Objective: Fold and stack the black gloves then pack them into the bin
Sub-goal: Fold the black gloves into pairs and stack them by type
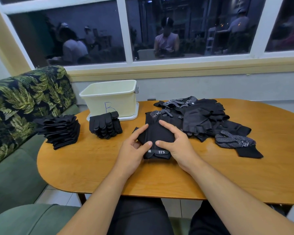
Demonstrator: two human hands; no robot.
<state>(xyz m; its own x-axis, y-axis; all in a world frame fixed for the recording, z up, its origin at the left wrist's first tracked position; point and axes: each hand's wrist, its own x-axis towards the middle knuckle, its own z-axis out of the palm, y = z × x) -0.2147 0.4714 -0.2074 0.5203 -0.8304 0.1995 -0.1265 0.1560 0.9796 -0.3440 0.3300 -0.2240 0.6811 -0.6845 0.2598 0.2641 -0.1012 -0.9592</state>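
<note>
At the oval wooden table (92,167), I work a black glove (159,133) between both hands, directly in front of me and just beside the loose pile (202,116) of unfolded gloves at my right. My left hand (134,148) grips the glove's left edge, thumb laid across the top and index finger stretched along the side. My right hand (175,143) holds the opposite edge in much the same way, thumb on top near the cuff, index finger reaching over the cloth, the other fingers curled at its flank. The cuff, with its white "5.11" tag (161,152), faces me and lies on the tabletop. Two finished stacks stand to my left: a plain stack (59,131) near the table's end and a dotted stack (105,126) just in front of the cream bin (109,99). The bin is marked with a blue "B" and sits on a white lid (131,117); I cannot see whether anything lies at its bottom. I judge the fold to be partly made, with much of the pile to go. To do it well, I would press the layers flat with both thumbs, bring the edges square so that no glove finger splays out, and smooth from the cuff forward. I would let go only once the bundle holds its shape, then carry it to the matching stack without letting it spring open.
</note>
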